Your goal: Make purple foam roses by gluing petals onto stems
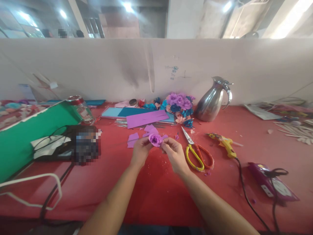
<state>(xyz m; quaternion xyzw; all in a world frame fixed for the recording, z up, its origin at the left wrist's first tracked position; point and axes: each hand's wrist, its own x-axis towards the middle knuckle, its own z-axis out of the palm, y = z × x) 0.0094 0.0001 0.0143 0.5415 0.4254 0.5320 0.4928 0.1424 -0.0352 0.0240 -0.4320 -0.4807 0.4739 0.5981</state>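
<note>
A small purple foam rose [155, 139] is pinched between both of my hands above the red table [151, 189]. My left hand [140, 150] grips its left side with closed fingers. My right hand [174, 153] pinches its right side. Loose purple foam pieces [133, 138] lie just behind the hands. Scissors with yellow and red handles [197, 153] rest right of my right hand.
A yellow glue gun [226, 143] with a black cord lies further right, a purple packet [271, 186] beyond it. A metal jug [212, 99], a bunch of foam flowers [179, 106], purple and blue foam sheets [146, 118], a glass jar [81, 109] and a green board [26, 137] stand behind and left.
</note>
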